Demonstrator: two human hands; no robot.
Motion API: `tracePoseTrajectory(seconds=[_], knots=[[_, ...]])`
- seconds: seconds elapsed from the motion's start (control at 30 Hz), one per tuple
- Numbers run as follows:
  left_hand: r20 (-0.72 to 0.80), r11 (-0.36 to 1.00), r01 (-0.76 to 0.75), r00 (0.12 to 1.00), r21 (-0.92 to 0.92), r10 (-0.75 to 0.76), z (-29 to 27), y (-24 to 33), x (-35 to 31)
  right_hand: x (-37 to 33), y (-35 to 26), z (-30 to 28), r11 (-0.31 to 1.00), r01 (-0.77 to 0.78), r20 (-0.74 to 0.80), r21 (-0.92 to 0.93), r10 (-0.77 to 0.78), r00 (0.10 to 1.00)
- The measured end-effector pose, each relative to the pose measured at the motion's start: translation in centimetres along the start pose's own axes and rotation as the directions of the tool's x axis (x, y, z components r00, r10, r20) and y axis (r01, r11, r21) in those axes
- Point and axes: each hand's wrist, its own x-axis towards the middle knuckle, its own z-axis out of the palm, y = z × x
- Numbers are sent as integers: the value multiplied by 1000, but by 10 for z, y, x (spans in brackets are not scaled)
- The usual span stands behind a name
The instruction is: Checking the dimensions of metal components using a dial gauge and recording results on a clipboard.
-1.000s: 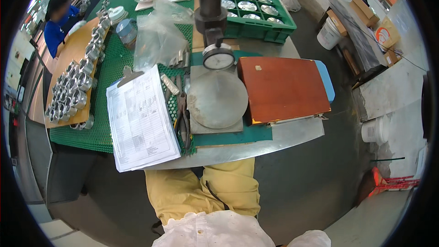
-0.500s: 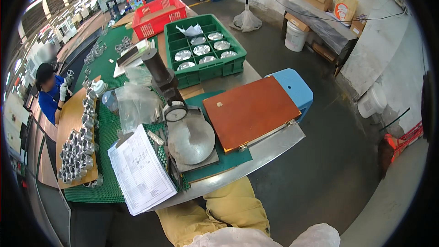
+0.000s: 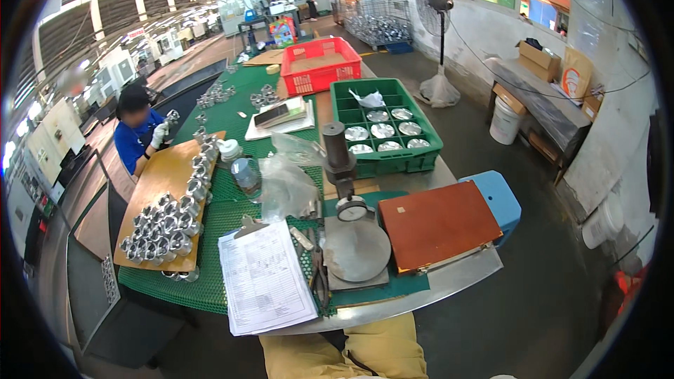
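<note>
Neither of my hands is in view; only my yellow trousers (image 3: 382,347) show at the table's front edge. Nearest to me stands a dial gauge (image 3: 352,208) on a dark post, above a round metal plate (image 3: 357,251). Left of it lie pliers (image 3: 320,274) and a clipboard with printed sheets (image 3: 267,277). On the right, a closed reddish-brown wooden case (image 3: 441,224) rests partly over a blue stool (image 3: 497,196). Behind the gauge, a green divided crate (image 3: 393,163) holds several round silver metal parts (image 3: 381,130).
Metal rings (image 3: 163,230) crowd a wooden board (image 3: 133,203) on the left, where a co-worker in blue (image 3: 137,137) handles a part. A plastic bag (image 3: 286,186), a bottle (image 3: 246,174) and a red crate (image 3: 323,84) occupy the table. A fan (image 3: 441,42) stands beyond.
My view has tilted up and turned left, so the table sits farther right and lower. The white sleeve at the lower right has almost left the picture. Nothing on the table has visibly moved.
</note>
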Motion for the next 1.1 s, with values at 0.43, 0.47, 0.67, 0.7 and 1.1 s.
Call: tracePoseTrajectory(seconds=[0.43,0.47,0.67,0.7,1.1], knots=[[64,999,-41,997,14,40,12,-8,5,13,5,-14,999,10,20,-42,-9,1000],[80,998,-48,996,29,46,11,-11,5,15,5,-12,999,7,21,-40,-7,1000],[174,991,-106,981,86,89,17,-35,3,23,6,-3,998,6,58,-56,-3,998],[195,989,-115,976,93,95,20,-40,2,24,8,-3,998,3,69,-61,1,998],[397,952,-274,896,138,200,65,-80,-6,35,18,-13,994,-6,148,-109,22,989]])
